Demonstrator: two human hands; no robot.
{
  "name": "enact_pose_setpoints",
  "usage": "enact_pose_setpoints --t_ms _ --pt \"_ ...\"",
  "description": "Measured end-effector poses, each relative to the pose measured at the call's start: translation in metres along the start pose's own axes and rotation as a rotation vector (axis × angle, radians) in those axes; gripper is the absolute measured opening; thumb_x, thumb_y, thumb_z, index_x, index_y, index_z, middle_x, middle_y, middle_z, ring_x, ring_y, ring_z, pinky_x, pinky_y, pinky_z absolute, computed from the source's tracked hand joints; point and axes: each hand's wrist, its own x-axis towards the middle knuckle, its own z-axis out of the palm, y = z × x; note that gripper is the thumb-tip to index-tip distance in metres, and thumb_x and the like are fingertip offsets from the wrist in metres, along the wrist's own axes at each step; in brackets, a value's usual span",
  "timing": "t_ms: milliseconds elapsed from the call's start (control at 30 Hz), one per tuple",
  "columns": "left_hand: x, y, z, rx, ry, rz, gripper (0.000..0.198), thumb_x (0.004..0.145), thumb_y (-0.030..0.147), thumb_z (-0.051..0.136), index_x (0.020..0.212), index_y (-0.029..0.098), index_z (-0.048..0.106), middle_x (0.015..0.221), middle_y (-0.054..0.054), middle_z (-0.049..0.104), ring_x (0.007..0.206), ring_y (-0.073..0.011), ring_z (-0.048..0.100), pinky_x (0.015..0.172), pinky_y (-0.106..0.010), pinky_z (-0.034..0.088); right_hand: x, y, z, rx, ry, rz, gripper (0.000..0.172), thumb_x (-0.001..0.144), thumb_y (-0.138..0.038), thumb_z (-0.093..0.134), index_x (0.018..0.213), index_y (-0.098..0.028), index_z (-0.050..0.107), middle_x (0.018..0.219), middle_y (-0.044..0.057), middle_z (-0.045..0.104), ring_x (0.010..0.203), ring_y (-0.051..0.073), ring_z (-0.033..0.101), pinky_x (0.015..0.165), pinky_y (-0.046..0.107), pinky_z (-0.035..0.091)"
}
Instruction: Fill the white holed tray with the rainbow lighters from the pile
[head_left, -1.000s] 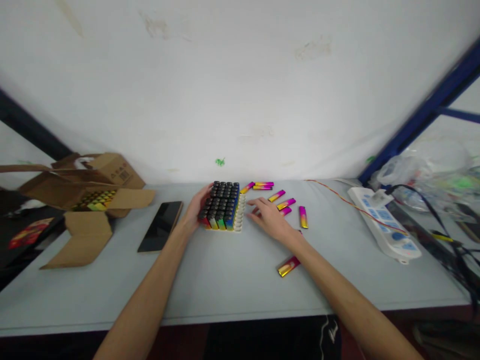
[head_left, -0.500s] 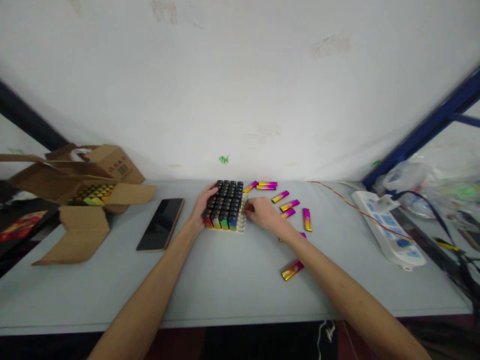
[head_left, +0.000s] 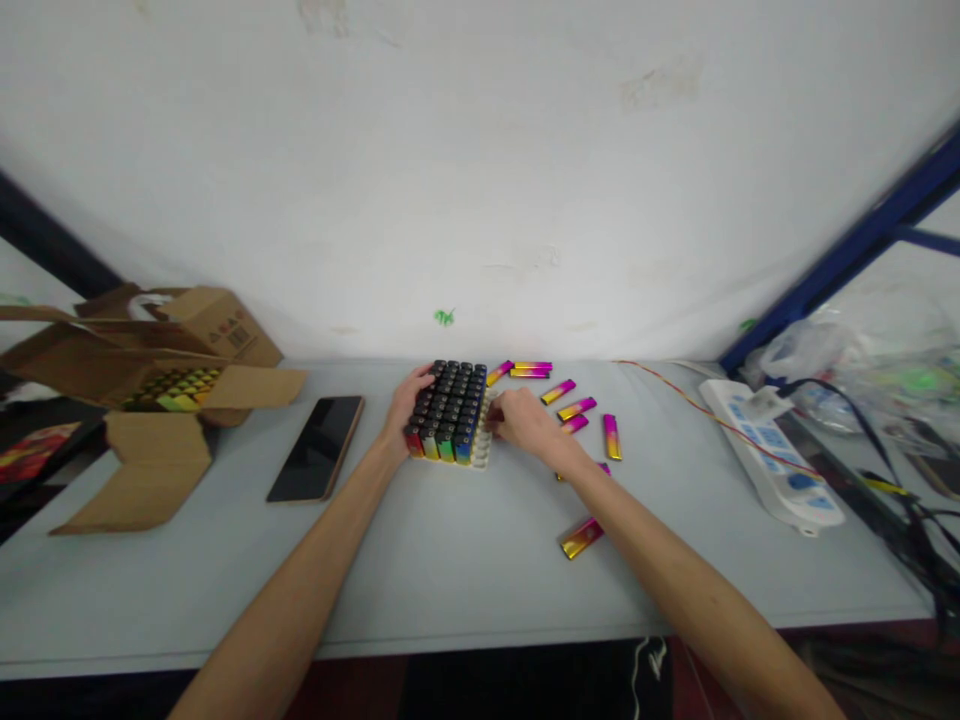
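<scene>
A block of lighters (head_left: 448, 400) with black tops and red, yellow, green and blue bodies stands upright in a white tray (head_left: 481, 455). Round slots show along the tray's right side. Against the block's left side, my left hand (head_left: 403, 405) is closed, steadying it with thumb and fingers. My right hand (head_left: 525, 420) has its fingers pinched together over the right-hand slots; whatever they hold is hidden. Several loose pink-and-gold shiny lighter-shaped pieces lie to the right, among them one piece (head_left: 613, 437) apart from the others and another (head_left: 581, 539) beside my right forearm.
A black phone (head_left: 318, 448) lies on the grey table left of my left forearm. Further left stands an open cardboard box (head_left: 161, 450) with yellow-green lighters inside. A white power strip (head_left: 772, 455) with cables and a red-yellow wire lies at the right, near plastic bags (head_left: 806, 360).
The view has shifted slightly. My right hand stays at the tray's right side with only a small shift of the fingers; my left hand keeps its place on the block.
</scene>
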Motion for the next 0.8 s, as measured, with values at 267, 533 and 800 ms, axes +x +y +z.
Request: enact_pose_setpoints --t_ms 267,533,800 --pt "-0.001 0.002 0.000 -0.003 -0.080 -0.058 0.043 0.066 0.031 0.079 0.108 0.018 0.077 0.113 -0.005 0.080 0.117 -0.0275 0.071 0.109 -0.036 0.050 -0.011 -0.003 0.001 -0.023 -0.005 0.026 0.021 0.087 -0.008 0.064 0.093 -0.012 0.084 0.091 0.015 0.083 0.082 0.024 0.077 0.071 0.026 0.050" --pt "0.001 0.000 -0.002 0.003 -0.089 -0.086 0.043 0.068 0.032 0.078 0.109 0.019 0.076 0.114 -0.004 0.080 0.117 -0.0267 0.071 0.111 -0.036 0.049 -0.012 -0.005 0.002 -0.054 -0.004 0.024 0.022 0.087 -0.008 0.062 0.094 -0.010 0.083 0.091 0.016 0.082 0.076 0.020 0.073 0.063 0.025 0.042" --pt "0.001 -0.001 -0.003 0.010 -0.125 -0.086 0.045 0.070 0.034 0.077 0.112 0.019 0.075 0.111 -0.003 0.081 0.110 -0.0251 0.073 0.104 -0.034 0.053 -0.010 -0.007 0.001 -0.059 -0.012 0.017 0.024 0.087 -0.006 0.061 0.096 -0.010 0.082 0.097 0.016 0.082 0.084 0.021 0.075 0.067 0.023 0.045"
